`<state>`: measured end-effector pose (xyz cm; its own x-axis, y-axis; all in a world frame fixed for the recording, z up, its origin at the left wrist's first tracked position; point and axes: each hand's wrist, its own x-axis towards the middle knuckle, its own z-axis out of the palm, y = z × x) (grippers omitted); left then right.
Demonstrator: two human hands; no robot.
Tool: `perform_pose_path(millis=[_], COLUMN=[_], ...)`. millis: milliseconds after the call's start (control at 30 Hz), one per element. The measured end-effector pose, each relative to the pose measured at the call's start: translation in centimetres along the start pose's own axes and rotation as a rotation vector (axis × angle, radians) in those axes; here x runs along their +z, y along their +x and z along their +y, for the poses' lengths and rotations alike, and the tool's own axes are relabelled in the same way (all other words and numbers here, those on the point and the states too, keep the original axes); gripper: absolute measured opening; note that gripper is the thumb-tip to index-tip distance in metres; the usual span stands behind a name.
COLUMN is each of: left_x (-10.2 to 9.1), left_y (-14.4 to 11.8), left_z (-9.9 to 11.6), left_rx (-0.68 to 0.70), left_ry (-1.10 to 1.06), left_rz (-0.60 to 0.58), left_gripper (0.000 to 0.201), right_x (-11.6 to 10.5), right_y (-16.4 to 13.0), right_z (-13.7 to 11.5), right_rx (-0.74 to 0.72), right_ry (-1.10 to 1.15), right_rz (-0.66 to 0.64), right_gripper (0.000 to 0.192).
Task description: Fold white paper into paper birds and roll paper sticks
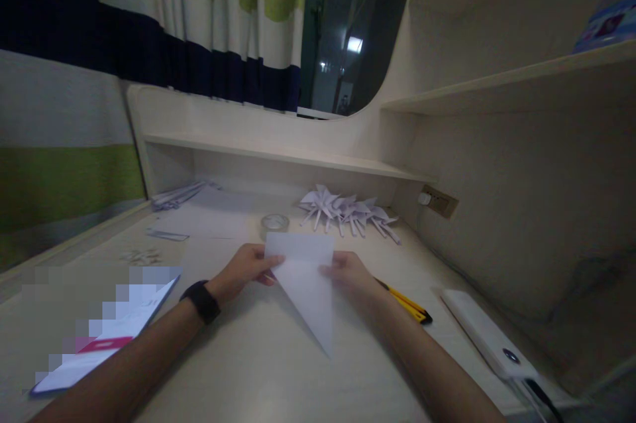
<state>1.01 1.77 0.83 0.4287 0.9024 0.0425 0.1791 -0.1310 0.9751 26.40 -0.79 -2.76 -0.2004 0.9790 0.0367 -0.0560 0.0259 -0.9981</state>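
**Both hands pinching a folded sheet above the table**

Head view: My left hand (247,268) has its grip closed on the left edge of the folded white paper (304,280), fingers tucked behind and thumb in front. My right hand (350,272) pinches the paper's right edge the same way. The paper is held just above the table (258,357), its flat top edge level and its long point aimed down toward me, tip hanging free.

Just beyond the paper stands a roll of clear tape (275,223), and further back to the paper's right lies a row of folded paper pinwheels (348,211) under the low shelf (278,154). Right of the paper, close behind my right wrist, lies a yellow utility knife (407,303); further right a white power strip (489,337) runs along the table's edge. Left of the paper, well apart, a blurred booklet (106,330) lies near my left forearm, which wears a black watch (201,300). Below the paper's tip the table is bare toward me.
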Motion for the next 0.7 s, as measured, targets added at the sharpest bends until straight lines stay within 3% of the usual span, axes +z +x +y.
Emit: perform_pose_path(millis=[200,700], left_x=[-0.1,-1.0], left_y=[-0.1,0.0], left_z=[0.2,-0.3], left_rx=[-0.018,0.036], left_ry=[-0.018,-0.002], left_rz=[-0.031,-0.234], left_gripper=[0.042,0.037], right_x=[0.0,-0.8], right_y=[0.0,-0.3], right_z=[0.3,-0.1], right_rx=[0.008,0.032], right_ry=[0.015,0.064], right_rz=[0.046,-0.030], right_gripper=[0.045,0.034])
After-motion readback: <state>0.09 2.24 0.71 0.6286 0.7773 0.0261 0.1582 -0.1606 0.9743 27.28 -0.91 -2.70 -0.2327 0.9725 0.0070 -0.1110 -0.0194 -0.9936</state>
